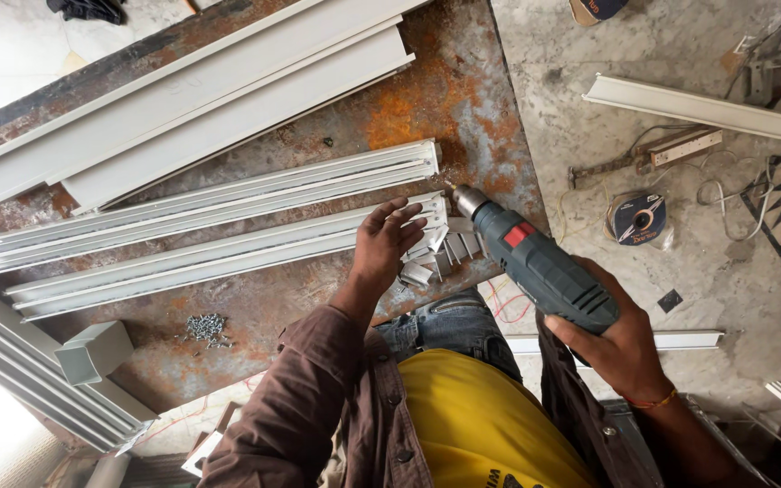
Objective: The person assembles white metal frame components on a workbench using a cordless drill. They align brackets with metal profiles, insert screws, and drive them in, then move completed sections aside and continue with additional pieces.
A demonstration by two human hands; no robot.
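While L hand (389, 242) presses flat, fingers spread, on the white rail (228, 253), R hand (621, 348) grips the drill (535, 262), bit at rail end; rail runs leftward along the rusty worktop (463, 99).

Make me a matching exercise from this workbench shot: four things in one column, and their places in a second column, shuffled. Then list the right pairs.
Things
1. power drill
2. left hand
3. pile of screws
4. roll of tape

Places
A. on the grey floor, right of the rusty bench
B. gripped in the right hand, bit at the end of a profile
C. loose on the rusty bench, near a small white box section
D. pressed on the end of the nearest white aluminium profile

Pairs: 1-B, 2-D, 3-C, 4-A
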